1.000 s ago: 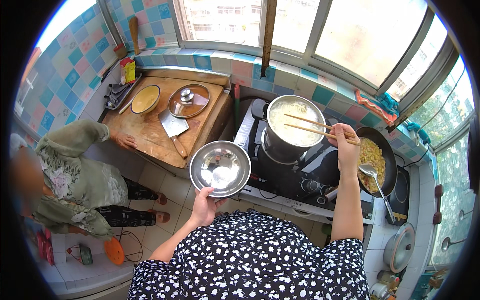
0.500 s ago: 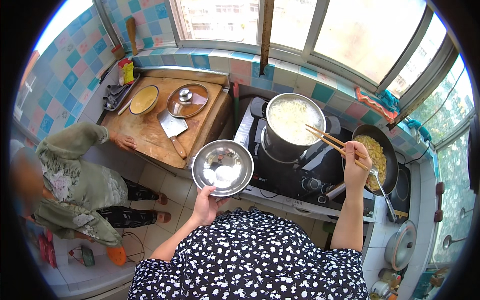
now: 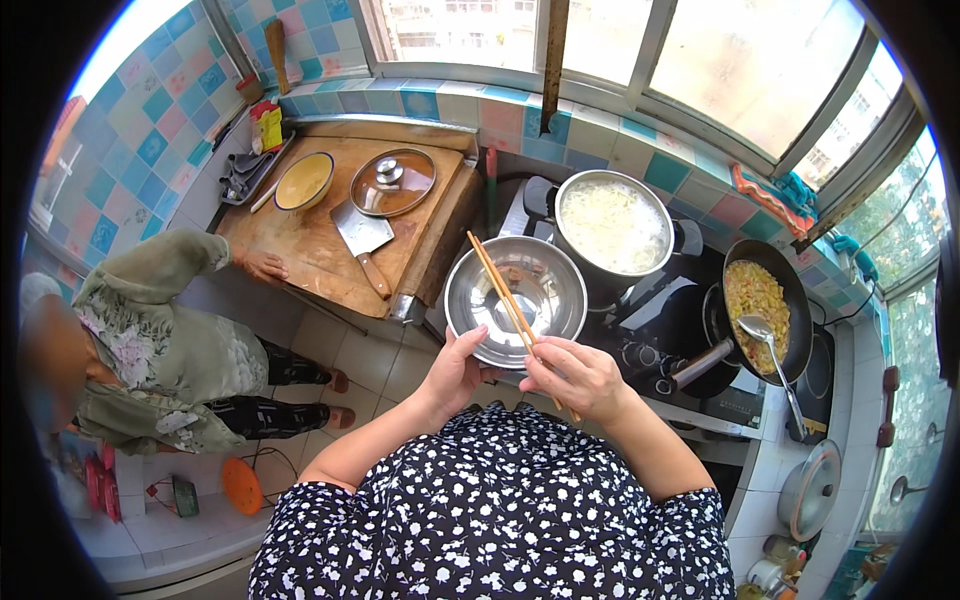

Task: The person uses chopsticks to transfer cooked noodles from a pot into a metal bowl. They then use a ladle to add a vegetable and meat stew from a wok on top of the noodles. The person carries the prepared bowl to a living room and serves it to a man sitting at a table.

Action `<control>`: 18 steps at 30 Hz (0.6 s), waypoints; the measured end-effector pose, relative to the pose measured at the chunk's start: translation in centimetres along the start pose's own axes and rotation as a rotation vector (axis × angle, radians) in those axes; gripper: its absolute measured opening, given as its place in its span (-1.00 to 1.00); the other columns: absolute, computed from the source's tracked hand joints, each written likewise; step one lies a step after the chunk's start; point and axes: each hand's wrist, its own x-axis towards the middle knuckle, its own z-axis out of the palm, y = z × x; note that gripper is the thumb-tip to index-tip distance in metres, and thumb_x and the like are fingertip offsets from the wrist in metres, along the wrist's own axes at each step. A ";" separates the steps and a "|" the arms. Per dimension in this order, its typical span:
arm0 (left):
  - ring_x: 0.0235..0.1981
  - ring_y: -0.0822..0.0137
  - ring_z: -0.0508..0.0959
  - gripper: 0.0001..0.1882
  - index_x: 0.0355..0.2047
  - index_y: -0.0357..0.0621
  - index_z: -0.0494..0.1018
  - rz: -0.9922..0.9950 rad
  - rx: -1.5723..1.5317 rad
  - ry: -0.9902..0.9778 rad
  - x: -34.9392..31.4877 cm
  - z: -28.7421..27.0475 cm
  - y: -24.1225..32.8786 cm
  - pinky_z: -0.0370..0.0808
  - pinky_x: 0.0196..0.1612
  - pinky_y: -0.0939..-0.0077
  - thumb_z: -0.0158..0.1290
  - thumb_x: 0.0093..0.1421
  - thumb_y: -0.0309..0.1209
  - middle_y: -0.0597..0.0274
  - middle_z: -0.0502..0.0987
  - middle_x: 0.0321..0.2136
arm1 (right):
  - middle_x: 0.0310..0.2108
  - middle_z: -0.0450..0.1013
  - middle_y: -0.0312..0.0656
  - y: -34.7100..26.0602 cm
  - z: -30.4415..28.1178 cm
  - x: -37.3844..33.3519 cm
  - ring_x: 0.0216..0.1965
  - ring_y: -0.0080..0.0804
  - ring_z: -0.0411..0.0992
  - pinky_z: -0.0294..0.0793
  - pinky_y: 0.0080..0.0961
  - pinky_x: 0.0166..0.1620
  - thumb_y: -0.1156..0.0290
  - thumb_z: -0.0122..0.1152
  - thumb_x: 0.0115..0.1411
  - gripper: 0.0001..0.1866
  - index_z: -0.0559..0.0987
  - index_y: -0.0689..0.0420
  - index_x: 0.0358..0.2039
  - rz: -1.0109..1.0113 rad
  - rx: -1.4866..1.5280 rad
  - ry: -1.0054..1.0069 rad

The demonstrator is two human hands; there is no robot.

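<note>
My left hand grips the near rim of a shiny steel bowl, thumb on the inside edge. The bowl looks empty apart from reflections and hangs in front of the stove. A pair of wooden chopsticks is pinched in my right hand, slanting up and left across the bowl. Just beyond the bowl stands a deep pot filled with pale noodles in whitish liquid. Right of it, a dark frying pan holds a yellow chopped, scrambled-looking food, with a metal spatula resting in it.
At left, a wooden board carries a cleaver, a glass lid and a yellow-lined bowl. Another person's hand rests on its edge. A lidded pot stands at lower right. Windows run along the back.
My right hand has drawn the chopsticks away from the noodle pot, down and left, over the bowl. The bowl has shifted right, closer to the pot. The view has turned slightly.
</note>
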 end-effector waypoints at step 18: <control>-0.01 0.28 0.44 -0.52 0.11 -0.20 0.19 0.051 0.018 0.047 -1.3 0.4 0.2 0.41 0.03 0.25 -0.19 0.27 -0.19 0.14 0.42 -0.02 | 0.11 0.22 0.02 2.8 1.1 -17.7 0.16 -0.05 0.17 0.21 -0.23 0.16 0.68 0.08 -0.10 -0.50 0.43 0.22 -0.04 0.871 -0.489 -0.333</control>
